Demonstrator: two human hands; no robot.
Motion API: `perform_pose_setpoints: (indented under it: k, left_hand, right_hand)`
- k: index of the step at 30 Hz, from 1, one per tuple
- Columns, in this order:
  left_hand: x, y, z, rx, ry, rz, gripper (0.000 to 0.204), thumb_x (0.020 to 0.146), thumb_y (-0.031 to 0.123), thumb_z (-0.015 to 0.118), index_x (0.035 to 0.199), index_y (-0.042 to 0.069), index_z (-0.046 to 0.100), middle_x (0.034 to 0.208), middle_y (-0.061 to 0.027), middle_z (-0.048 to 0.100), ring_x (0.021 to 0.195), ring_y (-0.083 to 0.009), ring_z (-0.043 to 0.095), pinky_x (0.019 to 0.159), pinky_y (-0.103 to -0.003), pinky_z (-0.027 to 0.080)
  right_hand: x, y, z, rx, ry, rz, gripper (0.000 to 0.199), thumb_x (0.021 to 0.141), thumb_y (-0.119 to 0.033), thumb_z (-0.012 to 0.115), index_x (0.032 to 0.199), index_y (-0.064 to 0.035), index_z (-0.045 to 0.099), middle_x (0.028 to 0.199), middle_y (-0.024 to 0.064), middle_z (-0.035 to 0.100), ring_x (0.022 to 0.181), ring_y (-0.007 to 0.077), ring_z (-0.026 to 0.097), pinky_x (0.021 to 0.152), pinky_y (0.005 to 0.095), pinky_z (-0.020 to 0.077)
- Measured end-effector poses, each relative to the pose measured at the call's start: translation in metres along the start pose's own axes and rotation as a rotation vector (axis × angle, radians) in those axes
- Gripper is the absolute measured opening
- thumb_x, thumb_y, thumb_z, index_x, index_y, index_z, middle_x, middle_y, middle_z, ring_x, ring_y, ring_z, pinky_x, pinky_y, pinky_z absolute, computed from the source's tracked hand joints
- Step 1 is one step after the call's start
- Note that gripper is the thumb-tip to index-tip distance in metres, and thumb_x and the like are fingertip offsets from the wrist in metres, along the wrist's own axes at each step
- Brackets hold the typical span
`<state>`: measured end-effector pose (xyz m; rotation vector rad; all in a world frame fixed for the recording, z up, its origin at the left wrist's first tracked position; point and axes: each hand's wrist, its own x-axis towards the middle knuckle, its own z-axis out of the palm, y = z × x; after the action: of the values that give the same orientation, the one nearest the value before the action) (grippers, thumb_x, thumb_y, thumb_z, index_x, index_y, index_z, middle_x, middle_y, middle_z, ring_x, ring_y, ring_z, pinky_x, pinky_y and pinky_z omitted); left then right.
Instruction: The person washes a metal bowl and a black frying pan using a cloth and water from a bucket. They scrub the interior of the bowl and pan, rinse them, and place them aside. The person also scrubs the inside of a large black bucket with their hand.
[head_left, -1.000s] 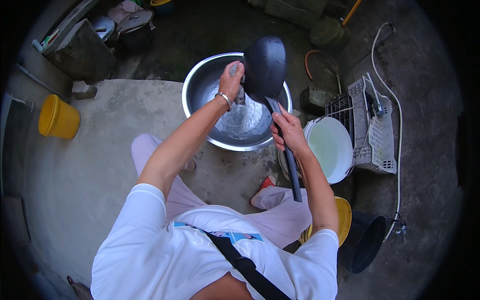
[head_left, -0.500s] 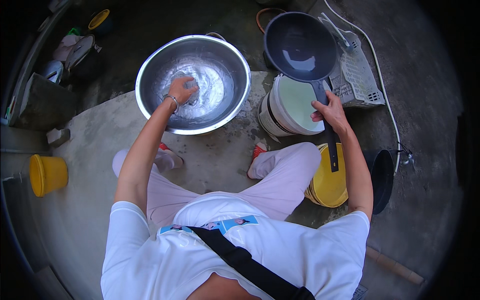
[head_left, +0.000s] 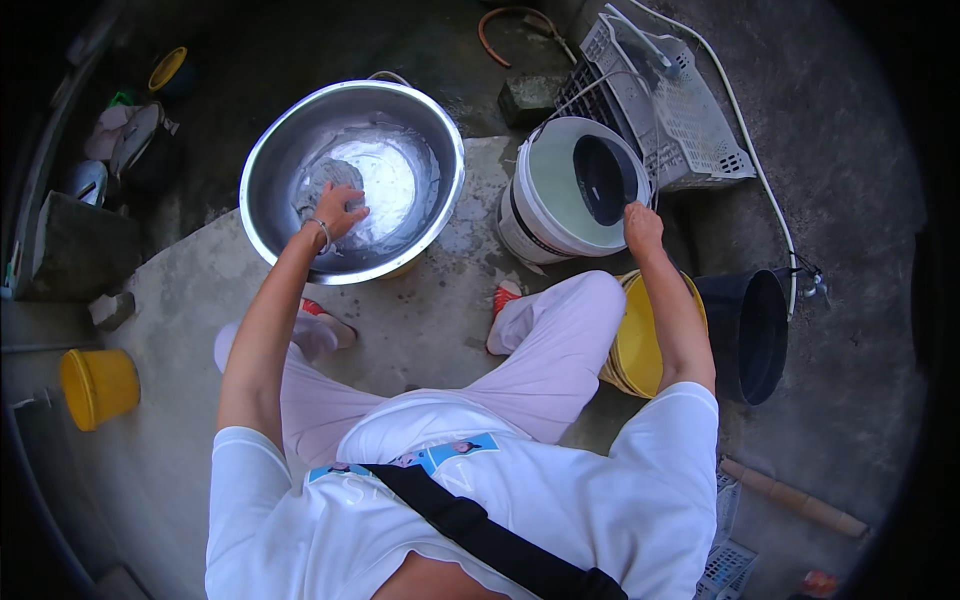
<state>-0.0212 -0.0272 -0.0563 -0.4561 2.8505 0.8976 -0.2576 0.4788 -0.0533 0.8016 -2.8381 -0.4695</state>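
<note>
My left hand [head_left: 340,210] is inside a wide stainless steel basin [head_left: 452,165], its fingers apart. Under and beside it lies a grey, rumpled patch [head_left: 322,180]; whether that is wet cloth or stirred water, I cannot tell. My right hand [head_left: 642,226] is closed round the handle of a black, round-bowled dipper [head_left: 602,180]. The dipper's bowl is tilted down in the pale greenish water of a white bucket [head_left: 515,215], and my fist and forearm hide its handle.
Yellow buckets [head_left: 640,350] and a black bucket [head_left: 765,335] stand by my right knee. Behind the white bucket are a grey plastic crate [head_left: 700,140] and a brick [head_left: 528,98]. A white hose [head_left: 735,90] runs along the right. Another yellow bucket [head_left: 105,385] sits at far left.
My right hand has lowered the dipper from above the bucket's far rim into its water, tipping the bowl. My left hand stays in the basin, and the grey patch beside it shows more.
</note>
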Motion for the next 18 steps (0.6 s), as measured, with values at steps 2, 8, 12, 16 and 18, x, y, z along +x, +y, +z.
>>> perform_pose_setpoints:
  k: [2, 8, 12, 16, 18]
  left_hand:
    - [0.002, -0.001, 0.003, -0.003, 0.014, -0.007, 0.043, 0.078, 0.033, 0.065, 0.113, 0.009, 0.061, 0.131, -0.0205, 0.045, 0.13, -0.0371, 0.029, 0.112, -0.044, 0.01]
    - [0.001, 0.0, 0.006, 0.005, 0.014, -0.032, 0.043, 0.076, 0.034, 0.067, 0.112, 0.011, 0.061, 0.131, -0.0203, 0.045, 0.131, -0.04, 0.025, 0.111, -0.045, 0.014]
    - [0.007, -0.011, 0.017, 0.092, 0.071, 0.0, 0.04, 0.077, 0.03, 0.065, 0.112, 0.011, 0.062, 0.127, -0.0182, 0.049, 0.127, -0.0363, 0.033, 0.106, -0.045, 0.024]
    - [0.009, 0.02, 0.013, -0.023, 0.332, 0.081, 0.033, 0.079, 0.021, 0.062, 0.11, 0.011, 0.062, 0.113, -0.0161, 0.058, 0.11, -0.032, 0.052, 0.096, -0.04, 0.039]
    - [0.02, 0.022, 0.016, -0.091, 0.294, 0.088, 0.032, 0.079, 0.014, 0.059, 0.11, 0.01, 0.061, 0.099, -0.0155, 0.063, 0.091, -0.0331, 0.061, 0.086, -0.037, 0.046]
  right_hand:
    - [0.007, -0.002, 0.012, 0.188, -0.103, 0.041, 0.011, 0.08, -0.007, 0.051, 0.077, 0.0004, 0.059, 0.068, 0.0165, 0.061, 0.061, 0.0265, 0.064, 0.053, 0.0367, 0.0517]
    - [0.001, -0.018, 0.004, 1.21, -0.71, 0.521, 0.013, 0.07, -0.004, 0.061, 0.065, 0.0059, 0.054, 0.052, 0.011, 0.053, 0.036, 0.0166, 0.048, 0.034, 0.0297, 0.0379]
    - [-0.032, -0.023, -0.017, 1.382, -0.578, 0.619, 0.013, 0.071, -0.003, 0.059, 0.064, 0.0032, 0.051, 0.049, 0.0072, 0.049, 0.033, 0.014, 0.042, 0.032, 0.0271, 0.0327]
    - [-0.057, -0.016, -0.079, 1.304, -0.409, 0.545, 0.01, 0.072, -0.003, 0.058, 0.073, 0.004, 0.051, 0.05, 0.0052, 0.048, 0.033, 0.0118, 0.043, 0.03, 0.0257, 0.0313]
    - [-0.057, -0.012, -0.121, 1.339, -0.379, 0.491, 0.009, 0.073, -0.003, 0.057, 0.076, 0.0028, 0.051, 0.051, 0.0043, 0.048, 0.033, 0.0101, 0.042, 0.03, 0.025, 0.031]
